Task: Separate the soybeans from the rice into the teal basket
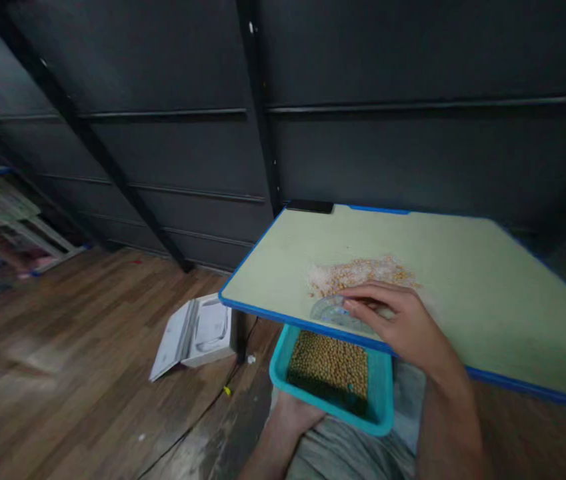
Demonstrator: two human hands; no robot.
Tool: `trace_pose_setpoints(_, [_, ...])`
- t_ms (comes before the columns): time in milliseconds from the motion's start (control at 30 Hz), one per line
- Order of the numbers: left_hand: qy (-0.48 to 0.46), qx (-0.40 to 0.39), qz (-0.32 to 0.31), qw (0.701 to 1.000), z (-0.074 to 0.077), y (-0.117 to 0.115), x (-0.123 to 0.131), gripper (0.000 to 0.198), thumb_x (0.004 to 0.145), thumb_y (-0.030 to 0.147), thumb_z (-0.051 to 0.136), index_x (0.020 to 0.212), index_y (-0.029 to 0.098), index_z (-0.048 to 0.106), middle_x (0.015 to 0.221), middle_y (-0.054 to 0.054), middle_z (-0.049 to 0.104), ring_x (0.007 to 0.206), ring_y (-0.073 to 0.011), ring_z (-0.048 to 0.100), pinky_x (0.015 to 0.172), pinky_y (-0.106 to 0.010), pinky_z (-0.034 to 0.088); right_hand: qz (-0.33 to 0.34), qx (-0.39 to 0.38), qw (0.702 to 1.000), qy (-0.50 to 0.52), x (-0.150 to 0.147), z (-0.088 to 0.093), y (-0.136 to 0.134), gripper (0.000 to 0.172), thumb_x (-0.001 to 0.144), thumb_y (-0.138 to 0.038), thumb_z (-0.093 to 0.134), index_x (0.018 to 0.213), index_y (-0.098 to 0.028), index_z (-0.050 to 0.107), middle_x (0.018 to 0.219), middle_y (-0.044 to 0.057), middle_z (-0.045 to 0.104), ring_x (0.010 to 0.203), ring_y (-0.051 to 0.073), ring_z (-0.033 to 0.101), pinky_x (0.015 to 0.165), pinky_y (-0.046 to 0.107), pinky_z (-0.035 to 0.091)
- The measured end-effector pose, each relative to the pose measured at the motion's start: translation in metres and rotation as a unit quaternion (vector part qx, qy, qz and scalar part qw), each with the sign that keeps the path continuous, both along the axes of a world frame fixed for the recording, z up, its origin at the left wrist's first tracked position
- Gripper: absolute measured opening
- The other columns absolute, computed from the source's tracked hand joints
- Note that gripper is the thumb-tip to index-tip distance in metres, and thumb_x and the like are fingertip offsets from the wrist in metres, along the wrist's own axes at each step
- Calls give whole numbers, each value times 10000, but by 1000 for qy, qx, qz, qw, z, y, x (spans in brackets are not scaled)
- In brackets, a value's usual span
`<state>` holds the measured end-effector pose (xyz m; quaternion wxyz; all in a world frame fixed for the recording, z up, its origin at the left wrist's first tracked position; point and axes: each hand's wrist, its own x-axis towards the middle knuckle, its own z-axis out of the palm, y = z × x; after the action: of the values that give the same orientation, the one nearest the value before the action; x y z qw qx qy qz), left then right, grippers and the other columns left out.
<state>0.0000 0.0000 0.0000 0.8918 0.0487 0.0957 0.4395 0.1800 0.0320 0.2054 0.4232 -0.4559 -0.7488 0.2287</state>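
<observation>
My left hand (297, 411) is under the near left side of a turquoise plastic basket (385, 400), gripping it from below; its fingers are mostly hidden. Inside the basket lies a heap of tan soybeans (330, 360). The basket sits over my lap, just below the table's front edge. Above that edge, my right hand (387, 310) pinches the rim of a clear, rounded plastic dish or lid (333, 311), which rests low over the tabletop. Just beyond it, a mix of yellow beans and white grains (363, 272) is spread on the pale table (453, 280).
A black phone (310, 207) lies at the table's far left corner, against the dark panelled wall (413, 153). On the wooden floor (87, 353) to the left are an open white box (207, 330) and a black cable (203, 413). Another person's arm (3, 247) shows at far left.
</observation>
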Motion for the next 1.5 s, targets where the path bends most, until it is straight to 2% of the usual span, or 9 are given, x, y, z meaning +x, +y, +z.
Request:
trace_pose_setpoints(167, [9,-5,-1,1000,7,-3,-1,386,902,318,366,1111,318,690,1023,-33,793,1217,-254,582,1111,-518,306,16,-20,1000,4,1,-4,-1,149,873,-214,646,972,-286,731,960,-32,739,877,143,672,789,281,524])
trace_pose_setpoints(333, [24,-20,3,1000,12,-3,0,398,906,307,354,1167,326,654,1106,-30,769,1182,-247,608,1094,-505,334,-48,26,998,-13,3,-6,6,159,891,-204,625,995,-277,722,984,-24,736,898,144,668,813,296,512])
trace_pose_setpoints(567, [42,-33,2,999,7,-5,-1,380,887,364,400,1163,321,658,1051,-34,786,1146,-257,631,1071,-497,366,-115,93,989,-24,10,0,2,157,897,-214,622,1007,-266,720,1022,-1,741,946,170,671,856,329,501])
trace_pose_setpoints(767, [43,-31,6,999,4,-5,-1,374,882,358,416,1166,322,656,1102,-34,771,1182,-264,604,1067,-504,365,-152,94,984,-22,21,-1,0,159,894,-225,620,1016,-248,720,1043,29,735,951,195,670,843,360,514])
trace_pose_setpoints(1067, [53,-29,1,998,9,-4,-2,395,881,297,384,1172,317,651,1070,-28,781,1177,-250,605,1068,-493,370,-142,69,987,-19,18,-5,5,149,878,-226,636,991,-251,731,1015,18,746,920,182,681,809,339,530])
trace_pose_setpoints(1367, [56,-25,-6,998,11,-4,-2,403,839,375,477,1199,288,635,1138,-47,757,1206,-264,586,1082,-486,365,-100,51,994,-9,14,0,1,163,890,-226,621,1005,-266,730,1013,5,746,914,166,682,800,310,532])
trace_pose_setpoints(1500, [60,-25,-7,998,13,-4,-1,392,851,357,458,1195,302,636,1129,-37,761,1205,-258,588,1088,-488,360,-88,43,995,-3,14,-1,0,156,887,-233,624,995,-263,732,993,8,745,884,167,682,778,308,533])
